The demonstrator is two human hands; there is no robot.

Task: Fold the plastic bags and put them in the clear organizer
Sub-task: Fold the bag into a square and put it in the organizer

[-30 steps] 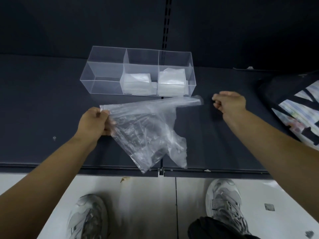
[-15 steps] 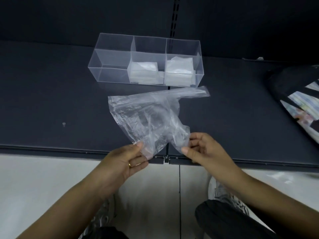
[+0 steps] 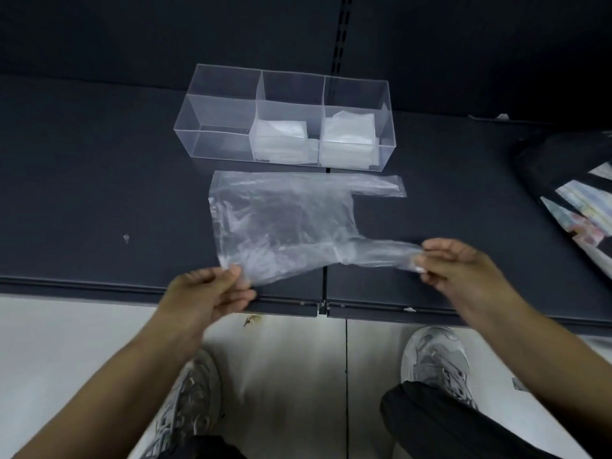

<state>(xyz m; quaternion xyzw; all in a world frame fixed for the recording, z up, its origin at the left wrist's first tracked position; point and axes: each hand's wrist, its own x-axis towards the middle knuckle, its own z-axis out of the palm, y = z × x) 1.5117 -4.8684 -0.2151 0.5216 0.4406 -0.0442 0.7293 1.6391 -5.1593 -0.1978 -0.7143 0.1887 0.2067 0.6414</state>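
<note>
Colourless, see-through plastic bag and organizer; milky white folded bags; dark slate-grey shelf; grey-and-white sneakers; black trousers; off-white floor

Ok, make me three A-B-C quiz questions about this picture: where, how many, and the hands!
1. Where is the loose plastic bag? A) inside a compartment B) on the shelf before the clear organizer C) on a chair
2. How many compartments hold folded bags? A) one B) two C) three
3. What are the hands doing? A) both pinch the bag B) both lie flat C) only one touches it
Answers: 1B, it lies spread on the shelf; 2B, middle and right are filled, left is empty; 3A, left hand pinches a corner, right hand a handle.
</note>
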